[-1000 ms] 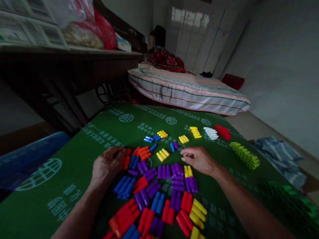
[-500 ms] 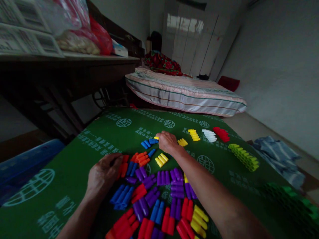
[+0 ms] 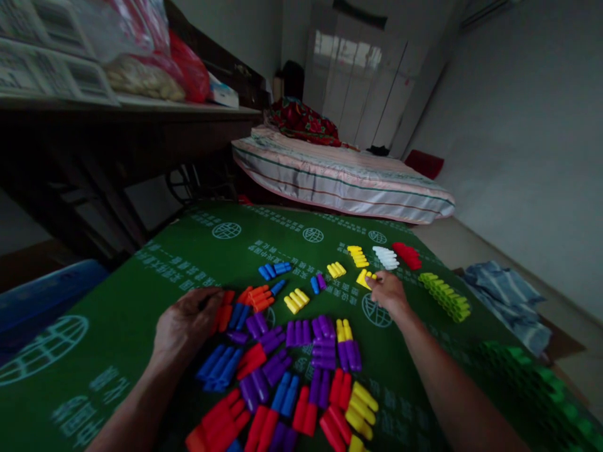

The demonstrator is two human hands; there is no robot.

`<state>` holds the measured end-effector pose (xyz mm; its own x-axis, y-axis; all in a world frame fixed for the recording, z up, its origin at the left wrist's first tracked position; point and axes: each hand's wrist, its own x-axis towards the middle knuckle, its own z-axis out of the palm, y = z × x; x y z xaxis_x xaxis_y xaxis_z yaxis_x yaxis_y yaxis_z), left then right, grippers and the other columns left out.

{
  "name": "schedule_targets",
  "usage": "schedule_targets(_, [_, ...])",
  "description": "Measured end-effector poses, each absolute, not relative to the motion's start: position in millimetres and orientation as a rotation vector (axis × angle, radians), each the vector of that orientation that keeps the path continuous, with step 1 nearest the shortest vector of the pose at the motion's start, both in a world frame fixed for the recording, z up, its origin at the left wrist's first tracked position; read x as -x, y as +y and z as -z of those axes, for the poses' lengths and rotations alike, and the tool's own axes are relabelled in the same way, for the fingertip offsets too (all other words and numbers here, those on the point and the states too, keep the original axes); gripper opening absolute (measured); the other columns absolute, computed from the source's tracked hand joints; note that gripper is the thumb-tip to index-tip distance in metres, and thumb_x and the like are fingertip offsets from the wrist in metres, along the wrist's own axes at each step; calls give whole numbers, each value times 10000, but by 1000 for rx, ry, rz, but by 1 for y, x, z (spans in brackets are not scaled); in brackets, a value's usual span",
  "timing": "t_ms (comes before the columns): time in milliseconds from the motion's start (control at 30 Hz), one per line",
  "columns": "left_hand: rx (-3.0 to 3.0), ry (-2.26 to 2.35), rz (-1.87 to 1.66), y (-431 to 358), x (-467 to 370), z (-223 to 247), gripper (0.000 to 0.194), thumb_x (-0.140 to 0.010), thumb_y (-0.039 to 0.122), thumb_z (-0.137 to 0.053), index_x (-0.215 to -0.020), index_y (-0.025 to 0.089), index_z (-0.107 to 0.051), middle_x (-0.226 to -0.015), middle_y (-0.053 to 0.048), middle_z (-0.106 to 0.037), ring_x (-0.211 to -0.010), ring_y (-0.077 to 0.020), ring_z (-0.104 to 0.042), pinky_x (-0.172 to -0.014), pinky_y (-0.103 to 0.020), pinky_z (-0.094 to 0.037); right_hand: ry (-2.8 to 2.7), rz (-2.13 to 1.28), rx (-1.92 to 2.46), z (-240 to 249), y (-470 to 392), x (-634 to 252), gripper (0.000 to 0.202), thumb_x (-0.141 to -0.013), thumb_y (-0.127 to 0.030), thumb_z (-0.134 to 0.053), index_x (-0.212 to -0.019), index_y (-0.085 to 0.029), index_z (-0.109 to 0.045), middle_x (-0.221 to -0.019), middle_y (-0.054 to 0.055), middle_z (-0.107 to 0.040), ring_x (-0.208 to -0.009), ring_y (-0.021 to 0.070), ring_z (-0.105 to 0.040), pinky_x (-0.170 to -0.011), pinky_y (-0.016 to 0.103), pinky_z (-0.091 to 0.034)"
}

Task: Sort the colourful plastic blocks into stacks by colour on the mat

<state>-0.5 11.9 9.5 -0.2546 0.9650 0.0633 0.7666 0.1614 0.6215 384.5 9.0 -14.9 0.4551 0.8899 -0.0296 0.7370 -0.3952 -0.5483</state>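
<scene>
My right hand [image 3: 389,292] pinches a small yellow plastic tube block [image 3: 364,278] just above or on the green sheet; I cannot tell whether it touches. My left hand [image 3: 186,319] rests at the left with curled fingers against some orange-red tube blocks [image 3: 221,319]; whatever its fingertips hold is hidden. Yellow blocks [image 3: 336,270] lie left of my right hand, and a blue and purple pair [image 3: 318,283] is farther left. Between my forearms spread joined purple blocks [image 3: 299,333], blue blocks [image 3: 220,366], red blocks [image 3: 219,422] and more yellow blocks [image 3: 362,409].
White blocks [image 3: 385,257], red blocks [image 3: 407,255] and a lime-green row [image 3: 444,296] lie at the right. A darker green stack [image 3: 541,383] stands nearer. Beyond the green sheet [image 3: 264,223] is a bed [image 3: 343,179]; a desk [image 3: 188,113] stands left.
My right hand has moved right with the yellow block, away from the blue blocks. This uncovers the blue and purple pair. My left hand stays by the orange-red blocks. The view has shifted slightly.
</scene>
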Motion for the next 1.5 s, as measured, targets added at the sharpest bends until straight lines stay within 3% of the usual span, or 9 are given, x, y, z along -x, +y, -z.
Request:
schedule_targets(167, [-1631,2088,-805,13,2,-6,446,-738,496,-439,-987,224,-691,-1065,-56,-716,-969,-232,-649,-811,-298,-501,-1461,-286,2355,4,-1,-397,462,-778,-516,-604,-1111,-200,-654,-902,87,-728,-844,235,-680,-698,317,-484])
schedule_targets(300, [-1622,2081,-835,13,3,-5,431,-720,506,-450,-951,233,-692,-1017,-48,-726,-934,-235,-654,-789,-305,-506,-1700,-168,2303,3,-3,-398,428,-752,-374,-662,-1163,-254,-641,-1129,47,-684,-961,187,-652,-777,268,-468])
schedule_targets(433, [-1618,2077,-835,13,1,-7,443,-715,503,-438,-954,226,-687,-1042,-58,-719,-959,-237,-648,-821,-314,-498,-1719,-118,2306,10,4,-395,303,-796,-360,-624,-1079,-262,-673,-1092,25,-694,-965,178,-643,-767,259,-463])
schedule_targets(733, [-1593,2082,-804,12,0,-8,499,-688,522,-417,-976,208,-677,-1043,-72,-711,-961,-248,-639,-820,-328,-493,-1541,-28,2507,7,22,-381,491,-840,-520,-567,-1251,-251,-563,-1106,76,-688,-1028,224,-636,-799,305,-463])
schedule_targets(1367, [-1584,2071,-805,13,0,-6,512,-683,543,-399,-978,223,-668,-1103,-67,-690,-1033,-249,-617,-897,-332,-461,-1613,87,2470,4,21,-375,489,-880,-530,-525,-1247,-208,-549,-1124,106,-666,-1005,235,-639,-789,314,-467])
schedule_targets(1500, [-1568,2080,-805,12,0,-6,528,-677,560,-399,-982,224,-669,-1098,-67,-688,-1026,-247,-618,-886,-326,-466,-1767,186,2306,-1,17,-364,428,-907,-425,-513,-1260,-184,-550,-1178,123,-625,-1039,240,-608,-825,326,-465])
